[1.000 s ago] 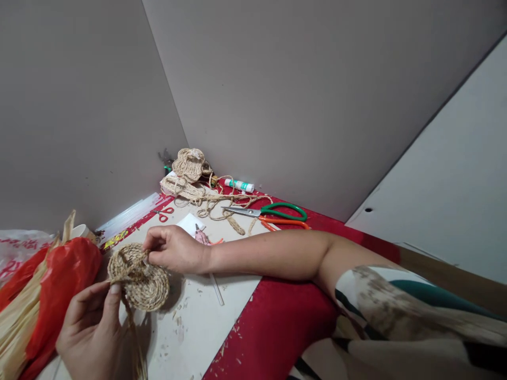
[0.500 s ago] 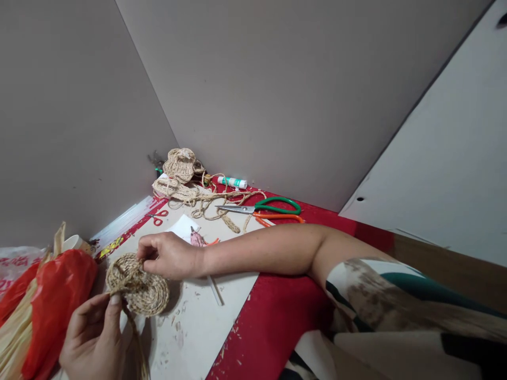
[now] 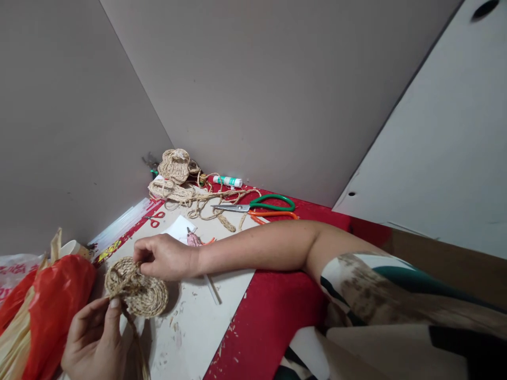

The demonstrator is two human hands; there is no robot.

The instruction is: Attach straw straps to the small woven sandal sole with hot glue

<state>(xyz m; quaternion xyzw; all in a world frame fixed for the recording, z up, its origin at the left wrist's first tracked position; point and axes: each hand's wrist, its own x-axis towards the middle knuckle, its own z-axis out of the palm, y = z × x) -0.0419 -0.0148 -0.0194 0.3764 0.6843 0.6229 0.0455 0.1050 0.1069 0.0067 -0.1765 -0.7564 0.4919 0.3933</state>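
Observation:
A coiled straw-rope piece (image 3: 148,295), shaped like joined rounds, lies on the white board at the lower left. My left hand (image 3: 95,332) pinches a strand of straw cord between thumb and forefinger at its near edge. A length of the cord (image 3: 134,330) hangs down from there past the thumb. My right hand (image 3: 162,256) is curled over the far side of the piece, its fingertips pinched together at a loop of cord. What exactly those fingertips hold is partly hidden behind the knuckles.
Large scissors (image 3: 253,207) with green and orange handles lie beyond my right forearm. Near them are a glue stick (image 3: 227,181), straw-rope pieces (image 3: 174,166) and small red scissors (image 3: 156,218). A glue gun (image 3: 194,238) is partly under my forearm. A red plastic bag (image 3: 63,295) holds straw at left.
The whole view has shifted slightly. Both hands keep their pinched grips at the coiled piece, with only a slight shift of the right fingers.

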